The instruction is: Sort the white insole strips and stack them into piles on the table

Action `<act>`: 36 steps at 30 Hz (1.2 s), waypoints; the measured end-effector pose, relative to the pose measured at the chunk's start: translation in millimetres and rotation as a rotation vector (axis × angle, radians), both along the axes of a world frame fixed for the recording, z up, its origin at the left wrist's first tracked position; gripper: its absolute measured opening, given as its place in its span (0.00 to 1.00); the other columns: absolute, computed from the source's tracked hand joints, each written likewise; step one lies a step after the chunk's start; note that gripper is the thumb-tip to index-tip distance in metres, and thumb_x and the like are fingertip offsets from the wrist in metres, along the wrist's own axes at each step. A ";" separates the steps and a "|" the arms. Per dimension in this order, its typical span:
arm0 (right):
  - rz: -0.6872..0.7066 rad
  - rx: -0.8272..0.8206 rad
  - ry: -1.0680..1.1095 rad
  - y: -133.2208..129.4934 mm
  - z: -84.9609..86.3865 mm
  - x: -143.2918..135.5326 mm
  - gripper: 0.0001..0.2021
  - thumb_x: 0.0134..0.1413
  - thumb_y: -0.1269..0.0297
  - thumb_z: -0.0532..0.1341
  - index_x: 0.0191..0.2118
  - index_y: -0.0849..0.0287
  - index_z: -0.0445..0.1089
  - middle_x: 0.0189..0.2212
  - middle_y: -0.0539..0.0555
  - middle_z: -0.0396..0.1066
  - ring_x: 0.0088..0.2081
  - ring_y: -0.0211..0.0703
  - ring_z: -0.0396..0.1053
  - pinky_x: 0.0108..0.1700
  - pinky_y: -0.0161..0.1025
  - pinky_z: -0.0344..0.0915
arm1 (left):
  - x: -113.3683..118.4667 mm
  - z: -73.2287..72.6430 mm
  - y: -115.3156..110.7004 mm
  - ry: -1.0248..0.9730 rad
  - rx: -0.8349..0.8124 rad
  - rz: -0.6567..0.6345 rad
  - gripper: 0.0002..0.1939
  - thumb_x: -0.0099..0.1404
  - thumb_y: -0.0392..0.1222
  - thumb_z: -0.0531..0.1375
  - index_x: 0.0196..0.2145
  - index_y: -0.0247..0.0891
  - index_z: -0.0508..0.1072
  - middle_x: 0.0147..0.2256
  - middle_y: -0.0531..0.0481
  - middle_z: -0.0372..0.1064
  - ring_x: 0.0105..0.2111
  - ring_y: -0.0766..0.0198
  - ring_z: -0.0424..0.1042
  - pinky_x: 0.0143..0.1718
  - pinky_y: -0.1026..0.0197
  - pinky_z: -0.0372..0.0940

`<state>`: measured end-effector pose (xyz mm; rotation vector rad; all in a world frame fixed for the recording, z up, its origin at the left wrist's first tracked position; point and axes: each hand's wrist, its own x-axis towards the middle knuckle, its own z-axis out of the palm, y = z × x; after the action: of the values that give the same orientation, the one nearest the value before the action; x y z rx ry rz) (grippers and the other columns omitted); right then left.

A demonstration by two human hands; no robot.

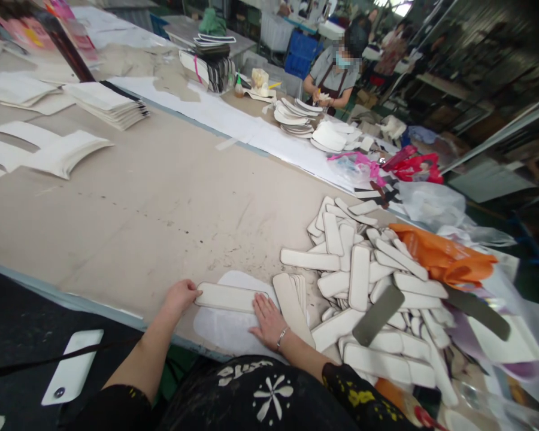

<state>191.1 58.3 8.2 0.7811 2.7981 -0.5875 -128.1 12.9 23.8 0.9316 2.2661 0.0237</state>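
Observation:
One long white strip with rounded ends (227, 297) lies across a pale rounded sheet (227, 329) near the table's front edge. My left hand (184, 297) pinches the strip's left end between thumb and fingers. Flat on its right end rests my right hand (267, 320), fingers stretched out, a bracelet at the wrist. Just right of that hand is a fanned stack of similar strips (291, 302). Farther right spreads a big loose pile of white strips (360, 278), with a grey-green strip (378, 315) on top.
An orange bag (444, 254) and clear plastic lie beyond the pile. White stacked pieces (105, 102) sit on the table (161, 197) at the far left. Across the table, a person in a mask (336, 69) handles small pieces behind more white stacks (296, 117).

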 end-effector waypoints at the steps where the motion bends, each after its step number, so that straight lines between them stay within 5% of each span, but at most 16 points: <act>1: -0.026 0.017 -0.006 -2.0 -3.5 5.1 0.40 0.58 0.46 0.52 0.65 0.71 0.41 0.66 0.64 0.32 0.66 0.54 0.30 0.64 0.51 0.38 | 1.1 1.1 -1.4 0.013 0.019 0.007 0.08 0.53 0.46 0.61 0.26 0.38 0.69 0.24 0.50 0.70 0.28 0.61 0.70 0.27 0.63 0.56; 5: -0.060 0.061 0.016 -9.7 -13.4 8.1 0.40 0.57 0.47 0.53 0.66 0.70 0.40 0.66 0.63 0.30 0.66 0.55 0.28 0.64 0.51 0.37 | 16.6 11.8 -13.7 0.127 0.148 0.025 0.13 0.59 0.44 0.56 0.38 0.34 0.69 0.36 0.43 0.71 0.37 0.58 0.71 0.36 0.60 0.62; 9: -0.037 0.094 0.033 -10.7 -21.1 7.1 0.40 0.57 0.47 0.53 0.66 0.69 0.40 0.66 0.62 0.31 0.66 0.55 0.29 0.64 0.51 0.37 | 64.0 19.6 -26.4 0.242 0.307 -0.014 0.21 0.67 0.43 0.44 0.51 0.33 0.65 0.51 0.37 0.64 0.52 0.55 0.63 0.51 0.55 0.58; 10: -0.033 0.112 0.038 -10.6 -23.5 7.8 0.40 0.57 0.47 0.53 0.66 0.69 0.40 0.66 0.62 0.31 0.66 0.55 0.29 0.64 0.51 0.37 | 80.3 18.4 -27.1 0.235 0.374 -0.095 0.21 0.67 0.44 0.45 0.52 0.35 0.65 0.54 0.39 0.61 0.55 0.56 0.60 0.55 0.55 0.55; 13: -0.008 0.171 0.055 -10.3 -31.3 10.9 0.38 0.58 0.48 0.52 0.66 0.69 0.41 0.66 0.63 0.32 0.66 0.56 0.31 0.64 0.50 0.37 | 125.4 6.5 -21.9 0.168 0.589 -0.626 0.26 0.66 0.48 0.46 0.59 0.38 0.59 0.62 0.42 0.50 0.63 0.51 0.45 0.61 0.47 0.45; 15: 0.015 0.205 0.065 -10.0 -36.1 12.9 0.38 0.58 0.48 0.51 0.65 0.69 0.41 0.66 0.63 0.34 0.66 0.56 0.32 0.63 0.50 0.38 | 139.7 -5.3 -16.1 0.148 0.563 -0.773 0.31 0.66 0.54 0.46 0.62 0.37 0.54 0.64 0.43 0.47 0.64 0.50 0.41 0.61 0.44 0.42; 18: 0.043 0.234 0.072 -9.2 -39.9 14.8 0.39 0.57 0.47 0.51 0.65 0.69 0.43 0.66 0.63 0.35 0.66 0.56 0.32 0.63 0.50 0.39 | 126.5 -19.1 -16.1 0.170 0.489 -0.801 0.32 0.66 0.56 0.44 0.63 0.37 0.51 0.64 0.44 0.45 0.64 0.52 0.40 0.61 0.45 0.40; 24: 0.032 0.195 0.043 -9.3 -36.8 13.6 0.39 0.57 0.46 0.51 0.65 0.69 0.43 0.66 0.64 0.34 0.66 0.57 0.32 0.63 0.52 0.38 | 64.2 -21.6 -36.4 0.341 0.375 -0.539 0.31 0.67 0.53 0.44 0.63 0.35 0.50 0.65 0.40 0.42 0.65 0.52 0.38 0.62 0.46 0.39; 30: 0.003 0.147 0.045 -10.6 -34.8 11.8 0.39 0.57 0.46 0.51 0.65 0.70 0.45 0.65 0.66 0.34 0.66 0.58 0.32 0.63 0.53 0.39 | 64.0 -16.7 -35.8 0.280 0.319 -0.488 0.33 0.66 0.56 0.45 0.63 0.36 0.50 0.65 0.37 0.40 0.65 0.48 0.37 0.61 0.41 0.36; 36: -0.019 0.149 0.136 -15.1 -36.3 10.6 0.40 0.57 0.49 0.52 0.66 0.69 0.39 0.66 0.65 0.32 0.66 0.58 0.31 0.62 0.56 0.42 | 58.8 2.1 -49.4 0.306 0.269 -0.417 0.22 0.64 0.48 0.55 0.54 0.40 0.63 0.56 0.42 0.58 0.53 0.53 0.61 0.52 0.42 0.58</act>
<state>201.7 43.3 -28.0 0.8252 2.9905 -0.4557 -69.3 -36.5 25.9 1.6328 2.3299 0.0010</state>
